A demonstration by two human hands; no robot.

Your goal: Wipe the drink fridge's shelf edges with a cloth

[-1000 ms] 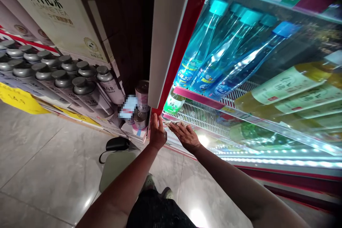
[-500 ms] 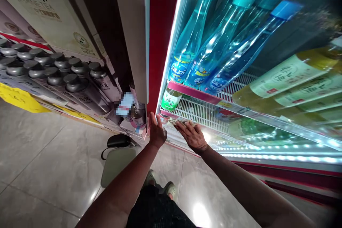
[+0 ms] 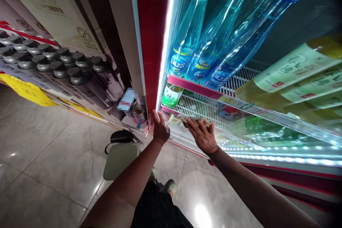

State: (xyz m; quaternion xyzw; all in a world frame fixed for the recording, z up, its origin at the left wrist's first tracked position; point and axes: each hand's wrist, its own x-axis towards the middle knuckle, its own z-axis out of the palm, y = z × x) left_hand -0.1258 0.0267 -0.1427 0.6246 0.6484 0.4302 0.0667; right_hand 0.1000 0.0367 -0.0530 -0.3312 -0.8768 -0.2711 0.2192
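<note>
I look steeply down the front of a lit drinks cooler. My left hand [image 3: 160, 130] grips the bottom corner of its white and red door [image 3: 139, 39]. My right hand [image 3: 202, 134] presses a crumpled cloth [image 3: 192, 119] against the front edge of a low shelf, fingers curled over it. Above that hand a pink-edged wire shelf [image 3: 199, 91] carries tall blue bottles [image 3: 203, 32] with teal and blue caps. A small green-labelled bottle [image 3: 172, 95] stands on the shelf below them.
Yellow-green bottles [image 3: 296, 74] lie at the right of the cooler. Rows of grey-capped cans [image 3: 66, 74] fill a rack at the left. A green stool [image 3: 120, 160] with a black pouch [image 3: 121, 136] stands by my feet on grey floor tiles.
The door's edge has swung left, baring more of the red frame. My right hand has slid right along the low shelf with the cloth. My left hand stays on the door's corner.
</note>
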